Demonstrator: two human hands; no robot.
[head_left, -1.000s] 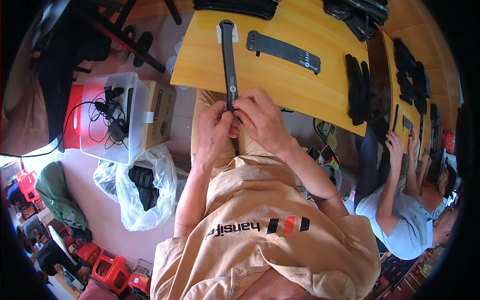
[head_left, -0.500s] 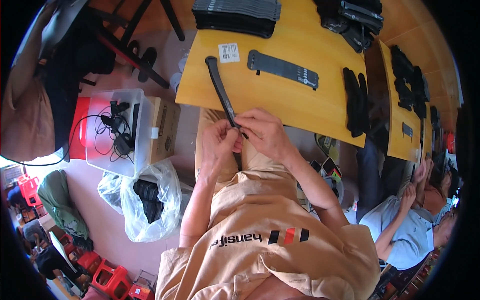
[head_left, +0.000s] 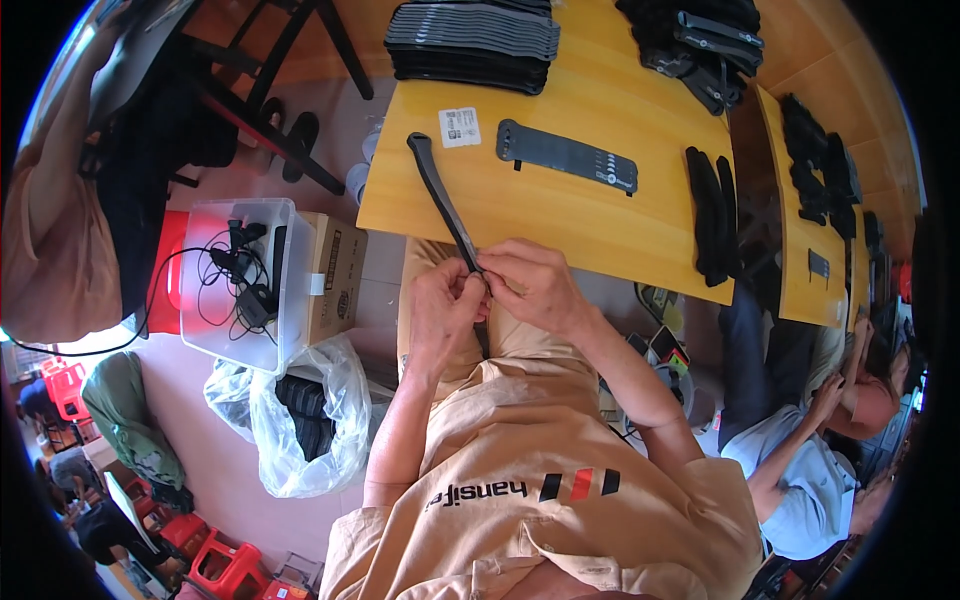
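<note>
Two hands (head_left: 445, 302) (head_left: 535, 287) grip a strap (head_left: 443, 200) at a table (head_left: 590, 225) above pinkish floor (head_left: 218, 470).

A head-worn fisheye looked steeply down at close range, with the hands (head_left: 440, 308) near mid-frame, the desk (head_left: 590, 228) above.

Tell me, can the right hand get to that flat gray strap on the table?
Probably yes: the flat gray strap lies uncovered on the wooden table with nothing blocking it, though the right hand is busy with the narrow dark strap.
</note>
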